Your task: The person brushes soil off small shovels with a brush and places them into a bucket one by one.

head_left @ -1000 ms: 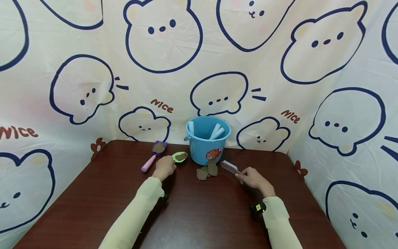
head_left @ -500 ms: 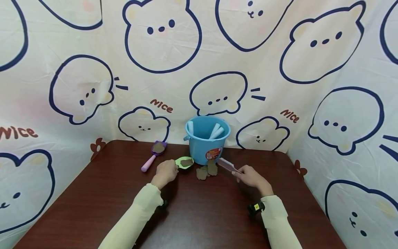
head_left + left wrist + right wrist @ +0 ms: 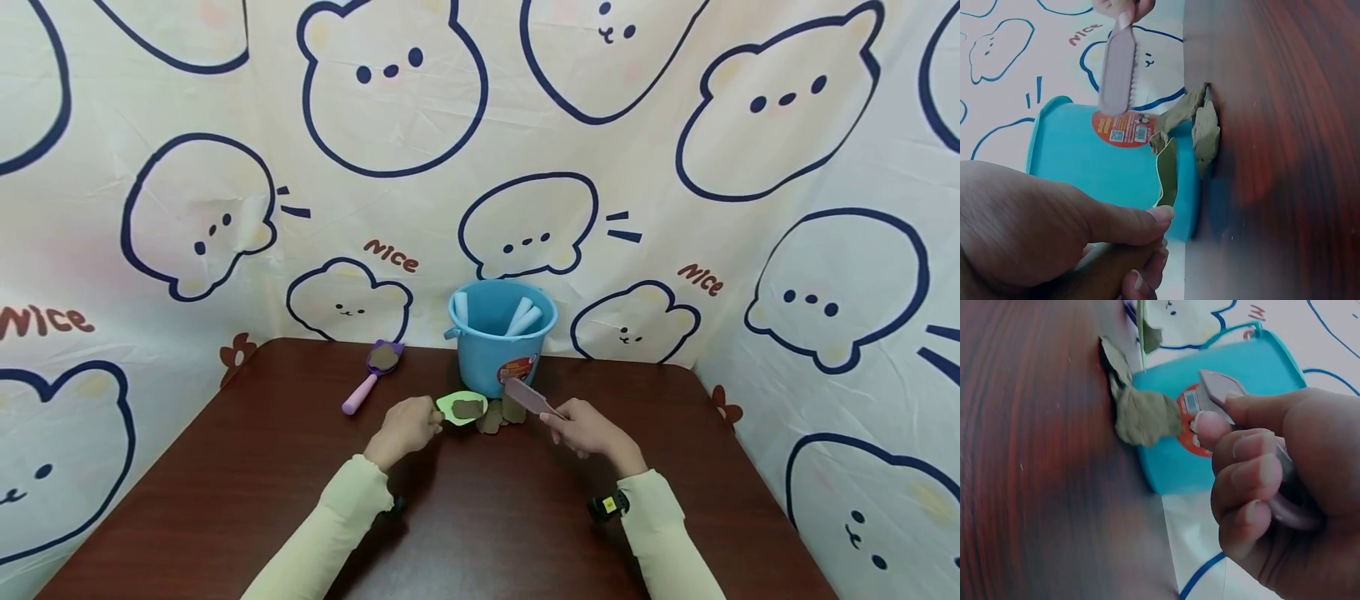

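My left hand (image 3: 408,427) grips the handle of a small green shovel (image 3: 445,408), thumb along the top. A flat brown clay-like piece (image 3: 468,409) lies in its scoop. In the left wrist view the scoop (image 3: 1168,172) shows nearly edge-on. My right hand (image 3: 588,431) holds a pinkish-grey brush (image 3: 529,397) by its handle, fingers curled round it. The brush head slants over more flat brown pieces (image 3: 491,418) on the table, which lie against the foot of a blue bucket (image 3: 486,354). In the head view, shovel and brush partly cover those pieces.
White rolled sticks (image 3: 522,318) stand inside the bucket. On the left, a purple shovel (image 3: 360,394) with a pink handle lies on the dark wooden table (image 3: 480,517), a brown lump (image 3: 383,358) in its scoop. A cartoon-printed cloth (image 3: 427,208) hangs behind and at both sides.
The left hand has brought the green shovel, brown piece in it, rightward and nearer to the pieces by the bucket. The right hand has moved the brush left over them, bristles turning downward.
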Demonstrator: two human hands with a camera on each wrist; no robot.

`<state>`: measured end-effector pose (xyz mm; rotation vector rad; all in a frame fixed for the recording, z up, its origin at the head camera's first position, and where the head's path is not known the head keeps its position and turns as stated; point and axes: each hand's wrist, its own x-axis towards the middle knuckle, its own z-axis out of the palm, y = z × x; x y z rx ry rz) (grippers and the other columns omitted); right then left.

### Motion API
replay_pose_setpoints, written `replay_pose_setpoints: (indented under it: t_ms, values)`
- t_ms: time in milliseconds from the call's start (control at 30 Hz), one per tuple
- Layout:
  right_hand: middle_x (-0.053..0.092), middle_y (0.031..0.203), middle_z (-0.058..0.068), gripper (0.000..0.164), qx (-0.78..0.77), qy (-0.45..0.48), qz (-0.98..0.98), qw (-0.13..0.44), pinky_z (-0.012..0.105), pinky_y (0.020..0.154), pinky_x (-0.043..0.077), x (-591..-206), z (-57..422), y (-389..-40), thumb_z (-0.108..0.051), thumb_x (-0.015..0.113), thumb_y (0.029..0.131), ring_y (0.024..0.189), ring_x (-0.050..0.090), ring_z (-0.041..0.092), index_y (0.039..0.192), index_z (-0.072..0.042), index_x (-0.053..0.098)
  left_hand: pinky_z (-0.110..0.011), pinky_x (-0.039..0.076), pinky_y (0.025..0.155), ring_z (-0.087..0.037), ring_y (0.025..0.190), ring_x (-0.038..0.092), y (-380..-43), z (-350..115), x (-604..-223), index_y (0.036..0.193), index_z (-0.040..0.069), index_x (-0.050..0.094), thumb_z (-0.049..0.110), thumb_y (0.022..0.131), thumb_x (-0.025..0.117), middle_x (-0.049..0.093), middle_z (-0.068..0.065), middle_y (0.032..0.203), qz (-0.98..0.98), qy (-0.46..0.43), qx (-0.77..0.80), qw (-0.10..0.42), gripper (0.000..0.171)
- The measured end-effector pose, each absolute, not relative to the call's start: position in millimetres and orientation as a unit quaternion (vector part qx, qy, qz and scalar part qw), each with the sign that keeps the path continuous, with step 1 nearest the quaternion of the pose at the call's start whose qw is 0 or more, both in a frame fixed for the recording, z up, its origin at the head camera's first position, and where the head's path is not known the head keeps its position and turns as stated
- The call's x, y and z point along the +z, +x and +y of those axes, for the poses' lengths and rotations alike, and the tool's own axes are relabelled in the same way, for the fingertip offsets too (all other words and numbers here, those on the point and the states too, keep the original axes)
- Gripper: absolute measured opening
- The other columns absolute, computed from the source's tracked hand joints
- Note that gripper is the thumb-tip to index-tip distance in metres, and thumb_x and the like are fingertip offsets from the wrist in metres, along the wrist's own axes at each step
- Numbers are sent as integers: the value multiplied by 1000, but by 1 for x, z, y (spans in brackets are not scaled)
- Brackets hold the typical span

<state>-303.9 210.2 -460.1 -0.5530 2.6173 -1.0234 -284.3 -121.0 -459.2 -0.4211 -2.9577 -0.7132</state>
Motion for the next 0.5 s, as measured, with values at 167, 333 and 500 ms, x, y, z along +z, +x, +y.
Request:
replay_pose_setpoints:
  t_ms: [167,333,500]
  values:
    - [45,51,0,52,-374,-205,893,143,25,40,39,-462,199,-301,-37,46,109,40,41,13,83,4,67,-30,40,59,-14,63,46,-282,-115,-460,71,10,59,8,90,74,53,2,66,-957,-153,-244,43,24]
    - [42,50,-1,59,-398,-220,879,145,26,39,34,-464,184,-297,-39,42,110,38,37,13,87,9,65,-32,45,63,-14,67,50,-278,-113,-456,80,8,63,8,90,74,59,0,74,-954,-161,-250,47,15]
    - [41,50,-2,61,-434,-233,859,139,26,37,33,-469,169,-293,-42,41,110,39,36,12,87,10,63,-33,48,67,-14,70,53,-273,-112,-451,85,8,64,9,92,73,63,-1,79,-950,-162,-261,56,12]
